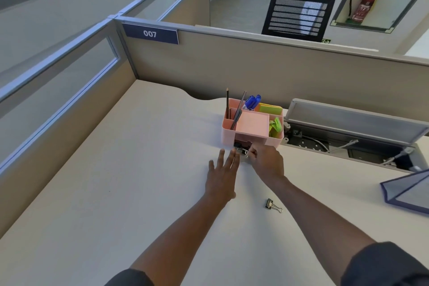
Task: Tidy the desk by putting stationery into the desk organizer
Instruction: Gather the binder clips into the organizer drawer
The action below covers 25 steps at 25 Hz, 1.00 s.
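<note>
Beside organizer, loose binder clip, folder

A single wide-angle view from the person's head looks forward and steeply down across the counter, with both forearms reaching in from the bottom edge. It stands close above the near edge and faces the partition at the counter's back, the edges bowed by the lens.

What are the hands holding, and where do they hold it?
The right hand pinches a small binder clip by the organizer's drawer; which part is hidden. The left hand holds nothing.
</note>
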{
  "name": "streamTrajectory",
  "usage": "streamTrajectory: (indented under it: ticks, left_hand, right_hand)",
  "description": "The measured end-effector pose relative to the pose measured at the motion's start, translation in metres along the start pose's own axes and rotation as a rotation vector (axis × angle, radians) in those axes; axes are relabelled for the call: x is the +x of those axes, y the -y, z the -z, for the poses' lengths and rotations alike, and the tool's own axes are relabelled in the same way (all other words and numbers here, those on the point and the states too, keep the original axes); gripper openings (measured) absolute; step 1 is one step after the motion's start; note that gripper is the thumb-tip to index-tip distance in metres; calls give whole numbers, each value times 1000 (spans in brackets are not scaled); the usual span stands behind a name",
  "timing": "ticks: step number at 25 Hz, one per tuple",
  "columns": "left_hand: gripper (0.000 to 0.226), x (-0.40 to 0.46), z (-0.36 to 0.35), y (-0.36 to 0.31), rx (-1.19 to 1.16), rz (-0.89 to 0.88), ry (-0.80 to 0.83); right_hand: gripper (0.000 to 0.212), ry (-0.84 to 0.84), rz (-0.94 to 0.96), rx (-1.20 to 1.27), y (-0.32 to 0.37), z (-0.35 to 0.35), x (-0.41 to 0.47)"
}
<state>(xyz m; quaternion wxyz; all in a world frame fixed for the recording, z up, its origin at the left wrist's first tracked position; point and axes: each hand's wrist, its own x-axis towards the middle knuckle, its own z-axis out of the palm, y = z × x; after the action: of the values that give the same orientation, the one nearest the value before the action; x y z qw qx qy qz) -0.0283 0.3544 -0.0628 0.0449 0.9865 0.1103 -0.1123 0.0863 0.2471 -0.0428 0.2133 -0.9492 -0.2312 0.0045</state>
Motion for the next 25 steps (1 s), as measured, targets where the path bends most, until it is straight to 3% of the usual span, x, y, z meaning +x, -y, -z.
streamTrajectory:
  ticks: [8, 17, 20, 23, 25]
  left_hand:
    - [121, 3, -6, 2, -25, 0, -6]
    - [108, -14, 0, -3, -4, 8, -24]
    - [90, -28, -1, -10, -68, 29, -77]
    - [52, -47, -8, -18, -205, 90, -156]
    - [38, -62, -15, -24, -288, 118, -161]
  right_hand:
    - [8, 91, 152, -89, 4, -9, 16]
    - [9, 40, 111, 68, -23, 16, -4]
    - [8, 46, 131, 148, -44, 29, -25]
    - [10, 73, 96, 183, -69, 35, -49]
    - [11, 115, 61, 189, -86, 36, -69]
